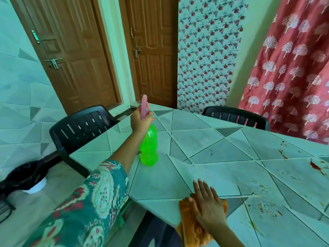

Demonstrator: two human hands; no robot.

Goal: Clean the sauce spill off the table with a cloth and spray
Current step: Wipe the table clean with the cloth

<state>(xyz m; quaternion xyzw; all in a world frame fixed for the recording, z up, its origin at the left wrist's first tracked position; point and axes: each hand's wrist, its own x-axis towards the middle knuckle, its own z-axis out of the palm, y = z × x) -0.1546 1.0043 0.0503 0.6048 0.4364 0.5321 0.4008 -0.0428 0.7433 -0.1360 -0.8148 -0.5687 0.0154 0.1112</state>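
Note:
A green spray bottle [149, 148] with a pink trigger head stands on the table [204, 145] near its left edge. My left hand [140, 120] grips the bottle's neck and trigger. An orange cloth [187, 223] lies at the table's near edge, and my right hand [208, 204] rests flat on it with straight fingers. Red-brown sauce spill [316, 167] streaks the table at the right, with smaller splatters [265, 207] nearer me.
Two black plastic chairs stand at the table, one on the left [80, 129] and one at the far side [235, 115]. A black-lined bin [26, 175] sits on the floor at left. Wooden doors and a red curtain [293, 68] are behind.

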